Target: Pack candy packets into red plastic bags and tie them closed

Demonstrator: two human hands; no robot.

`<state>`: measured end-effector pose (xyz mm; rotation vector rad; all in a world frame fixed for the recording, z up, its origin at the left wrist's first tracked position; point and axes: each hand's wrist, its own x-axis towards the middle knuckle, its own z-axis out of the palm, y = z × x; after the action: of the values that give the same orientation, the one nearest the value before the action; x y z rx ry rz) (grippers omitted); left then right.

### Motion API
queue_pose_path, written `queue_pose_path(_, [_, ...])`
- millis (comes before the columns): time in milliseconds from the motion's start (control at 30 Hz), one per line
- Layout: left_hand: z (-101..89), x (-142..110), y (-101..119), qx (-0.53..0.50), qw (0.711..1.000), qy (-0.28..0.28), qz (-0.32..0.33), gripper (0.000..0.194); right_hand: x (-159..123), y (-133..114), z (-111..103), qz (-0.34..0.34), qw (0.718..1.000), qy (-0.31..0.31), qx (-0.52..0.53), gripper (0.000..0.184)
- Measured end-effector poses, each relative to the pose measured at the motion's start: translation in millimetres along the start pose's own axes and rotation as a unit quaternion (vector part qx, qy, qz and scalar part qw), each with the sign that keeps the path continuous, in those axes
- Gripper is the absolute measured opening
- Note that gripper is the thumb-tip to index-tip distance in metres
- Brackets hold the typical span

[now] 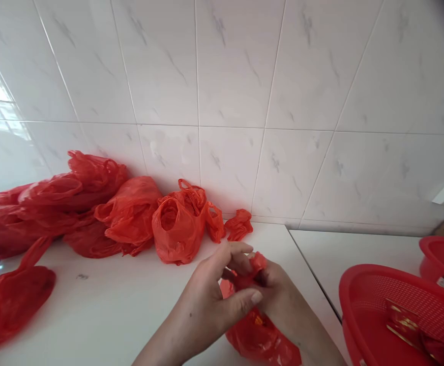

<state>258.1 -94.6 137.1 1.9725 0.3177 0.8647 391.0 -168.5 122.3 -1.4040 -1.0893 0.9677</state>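
Note:
My left hand (214, 295) and my right hand (283, 300) meet over the white counter (130, 305), both closed on the twisted top of a red plastic bag (260, 338). The bag's body hangs below my hands near the counter's front edge, with something gold-printed showing through it. My left thumb presses across the bunched plastic. My right fingers are partly hidden behind the bag's neck.
Several crumpled red plastic bags (176, 223) lie piled along the tiled wall (229, 101) from centre to far left, and another (8, 300) lies at the left front. A red perforated basket (401, 310) holding a red-gold packet (405, 320) sits at the right, a second red basket (443, 256) behind it.

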Motion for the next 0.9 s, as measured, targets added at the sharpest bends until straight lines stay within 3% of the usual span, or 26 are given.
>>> queue_pose_path(67, [-0.6, 0.2, 0.3, 0.053, 0.998, 0.006, 0.031, 0.034, 0.9, -2.0, -4.3, 0.03, 0.999, 0.027, 0.004, 0.012])
queue_pose_path(167, [0.9, 3.1, -0.6, 0.116, 0.992, -0.036, 0.042, 0.03, -1.7, -6.3, -12.1, 0.014, 0.999, 0.036, -0.01, 0.024])
queue_pose_path(233, [3.5, 6.1, -2.4, 0.133, 0.989, -0.05, 0.036, 0.026, -3.4, -6.1, -16.9, 0.01, 1.0, 0.015, -0.024, 0.025])
queue_pose_path(400, [6.0, 13.3, -11.4, 0.169, 0.985, -0.044, -0.005, 0.014, -6.2, 2.4, -33.2, -0.019, 0.996, -0.066, -0.051, 0.007])
queue_pose_path(567, [4.1, 16.0, -16.0, 0.186, 0.981, -0.009, -0.052, 0.011, -10.9, 3.2, -46.8, -0.109, 0.985, -0.134, -0.019, 0.037])
queue_pose_path(667, [6.6, 15.3, -14.5, 0.154, 0.985, -0.001, -0.074, 0.011, -9.8, 5.0, -48.4, -0.125, 0.987, -0.098, -0.025, 0.044])
queue_pose_path(767, [10.6, 13.9, -13.3, 0.138, 0.986, -0.001, -0.089, 0.013, -7.0, 8.6, -47.3, -0.109, 0.992, -0.06, -0.035, 0.04])
queue_pose_path(900, [13.2, 12.6, -15.1, 0.146, 0.984, -0.001, -0.104, 0.018, -8.1, 9.0, -44.1, -0.029, 0.997, -0.049, -0.042, 0.055])
